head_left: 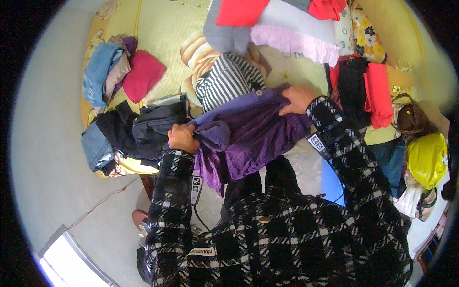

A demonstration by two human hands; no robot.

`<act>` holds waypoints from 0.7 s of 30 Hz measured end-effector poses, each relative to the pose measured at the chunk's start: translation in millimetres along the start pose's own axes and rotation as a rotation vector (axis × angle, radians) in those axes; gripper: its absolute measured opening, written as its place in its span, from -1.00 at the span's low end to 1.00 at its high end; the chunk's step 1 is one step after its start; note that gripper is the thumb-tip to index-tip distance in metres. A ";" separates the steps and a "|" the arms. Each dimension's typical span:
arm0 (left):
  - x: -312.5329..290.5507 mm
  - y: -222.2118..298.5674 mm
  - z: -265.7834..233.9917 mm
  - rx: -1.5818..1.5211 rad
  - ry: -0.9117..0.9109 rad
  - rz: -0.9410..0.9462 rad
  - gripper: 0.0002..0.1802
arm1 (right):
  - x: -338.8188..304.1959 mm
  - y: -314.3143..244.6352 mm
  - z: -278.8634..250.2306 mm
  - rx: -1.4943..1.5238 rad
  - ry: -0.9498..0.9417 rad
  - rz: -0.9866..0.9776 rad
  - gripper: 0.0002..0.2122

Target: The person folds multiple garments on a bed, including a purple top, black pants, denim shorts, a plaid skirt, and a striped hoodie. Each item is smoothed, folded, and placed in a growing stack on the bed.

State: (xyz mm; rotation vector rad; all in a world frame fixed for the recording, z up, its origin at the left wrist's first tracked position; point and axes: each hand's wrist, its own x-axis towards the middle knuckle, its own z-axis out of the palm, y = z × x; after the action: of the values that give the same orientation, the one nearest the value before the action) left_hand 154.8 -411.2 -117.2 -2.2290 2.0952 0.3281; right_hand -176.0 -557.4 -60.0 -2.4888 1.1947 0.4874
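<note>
A purple garment (253, 138) with a fleecy lilac edge and a shiny darker side is stretched between my two hands, over the near edge of the bed. My left hand (183, 139) is closed on its left end. At the upper right end, my right hand (297, 100) grips the cloth, thumb toward me. A round button shows near the garment's far edge. Just beyond it lies a bunched black-and-white striped garment (227, 81), partly covered by the purple cloth. Dark folded clothes (160, 124) lie right beside my left hand.
The bed (162, 24) has a yellow flowered cover. Folded jeans (100, 71) and a crimson cloth (143, 75) lie far left. Red (377, 95) and black clothes are stacked right, near a brown bag (410, 117) and a yellow plastic bag (427, 160). A pink frilled garment (294, 43) lies at the back.
</note>
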 end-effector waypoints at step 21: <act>-127.2 4.2 63.4 -0.806 0.479 -0.588 -0.18 | 5.6 73.6 68.2 0.684 0.207 0.147 -0.17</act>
State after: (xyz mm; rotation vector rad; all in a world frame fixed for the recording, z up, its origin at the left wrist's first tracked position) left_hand 137.3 -274.9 -153.3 -3.5539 1.4475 0.7484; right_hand -241.9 -574.8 -133.9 -1.8973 1.3428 -0.1441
